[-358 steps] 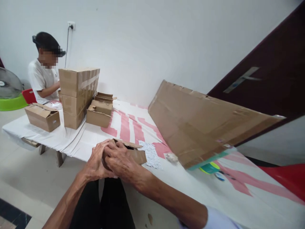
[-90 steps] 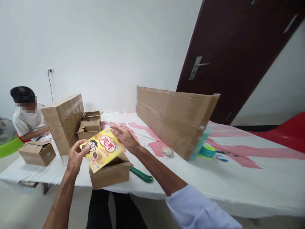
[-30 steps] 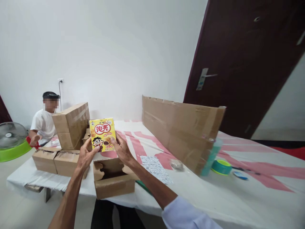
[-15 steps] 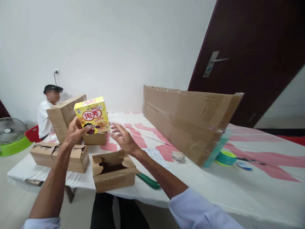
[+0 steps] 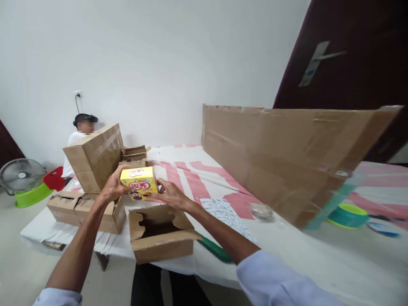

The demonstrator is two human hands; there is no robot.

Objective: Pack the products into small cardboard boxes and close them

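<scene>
A yellow snack box (image 5: 140, 182) with red lettering is held between my two hands, above and behind an open cardboard box (image 5: 162, 248). My left hand (image 5: 115, 185) grips its left side. My right hand (image 5: 170, 194) closes on its right side, thumb and fingers against the edge. The open cardboard box stands at the table's front edge with its flaps up and a dark interior; I cannot see its bottom. To its left lie closed cardboard boxes (image 5: 86, 211) with torn tops.
Stacked cartons (image 5: 98, 157) stand at the left, a seated person (image 5: 83, 131) behind them. A large cardboard panel (image 5: 274, 157) rises at the right. Beyond it are a teal tape roll (image 5: 347, 216) and a patterned sheet (image 5: 223, 214). A green-handled object (image 5: 215, 248) lies beside the open box.
My right hand has moved to the snack box and taken its right side. The box has come lower and tipped so more of its top shows. The view has turned slightly left.
</scene>
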